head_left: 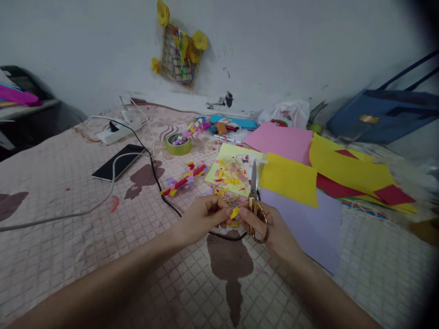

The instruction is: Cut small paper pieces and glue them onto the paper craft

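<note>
Far L on your cloth lies a dark tablet (118,162), then a tape roll (178,147) and a red stick (181,183) w/ paper bits stuck along it. Your L hand (200,218) has thumb & fingertips pinched on a small yellow paper piece (234,213), low ctr, just this side of the scrap-covered pale sheet (222,151). Scissors (253,198), blades together & pointing away, sit in your R hand (276,225), fingers curled, tips at the piece's R edge. Beyond: yellow sheet (291,178), blue bag (387,112).
</note>
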The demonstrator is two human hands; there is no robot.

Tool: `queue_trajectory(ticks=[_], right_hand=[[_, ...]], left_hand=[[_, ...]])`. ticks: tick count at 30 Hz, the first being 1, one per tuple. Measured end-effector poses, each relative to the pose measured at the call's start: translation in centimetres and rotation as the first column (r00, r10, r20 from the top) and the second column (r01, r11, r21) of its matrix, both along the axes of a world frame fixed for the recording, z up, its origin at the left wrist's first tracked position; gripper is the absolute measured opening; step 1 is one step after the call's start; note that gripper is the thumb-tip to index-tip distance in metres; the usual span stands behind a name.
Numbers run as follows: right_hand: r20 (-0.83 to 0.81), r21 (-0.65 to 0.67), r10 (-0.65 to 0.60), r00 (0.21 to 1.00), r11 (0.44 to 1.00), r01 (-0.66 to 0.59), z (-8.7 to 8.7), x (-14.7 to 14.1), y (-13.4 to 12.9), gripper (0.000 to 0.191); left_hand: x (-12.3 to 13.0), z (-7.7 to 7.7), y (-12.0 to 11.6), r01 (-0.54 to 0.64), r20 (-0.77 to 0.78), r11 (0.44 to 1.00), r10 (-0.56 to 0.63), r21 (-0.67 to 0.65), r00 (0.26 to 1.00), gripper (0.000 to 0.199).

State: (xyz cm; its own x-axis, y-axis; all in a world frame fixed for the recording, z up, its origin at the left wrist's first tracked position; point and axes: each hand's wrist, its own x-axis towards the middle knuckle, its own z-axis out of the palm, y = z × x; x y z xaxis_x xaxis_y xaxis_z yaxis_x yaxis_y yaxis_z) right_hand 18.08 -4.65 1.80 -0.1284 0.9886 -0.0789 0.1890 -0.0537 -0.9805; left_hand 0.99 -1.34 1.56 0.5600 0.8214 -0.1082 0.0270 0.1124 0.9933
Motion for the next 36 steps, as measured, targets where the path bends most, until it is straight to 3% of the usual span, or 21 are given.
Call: queue_trajectory(ticks=[6,12,23,36], right_hand=[[0.027,0.011,-0.015,1.0,1.0,0.015,0.3,-0.6,-0.1,0.028],[-0.025,0.016,-0.035,0.999,0.999,0.035,-0.2,-0.3,-0.4,0.035],[0.037,-0.068,0.128,0.991,0.99,-0.125,-1.1,-0.2,-2.2,0.042],[0.088,-0.09,0.112,0.99,0.991,-0.104,-1.3,-0.7,-2.2,0.046]], left_hand=[[0.1,-0.3,-0.4,-0.003,-0.072,0.994,0.012,0.11,0.997,0.021],[-0.1,0.0,0.2,-0.036,-0.015,0.999,0.036,-0.008,0.999,0.025],[-0.6,0.4,1.1,-0.19,0.083,0.978,0.196,-0.082,0.977,0.022],[-0.3,1.0,1.1,-0.295,0.139,0.949,0.309,-0.115,0.941,0.02]])
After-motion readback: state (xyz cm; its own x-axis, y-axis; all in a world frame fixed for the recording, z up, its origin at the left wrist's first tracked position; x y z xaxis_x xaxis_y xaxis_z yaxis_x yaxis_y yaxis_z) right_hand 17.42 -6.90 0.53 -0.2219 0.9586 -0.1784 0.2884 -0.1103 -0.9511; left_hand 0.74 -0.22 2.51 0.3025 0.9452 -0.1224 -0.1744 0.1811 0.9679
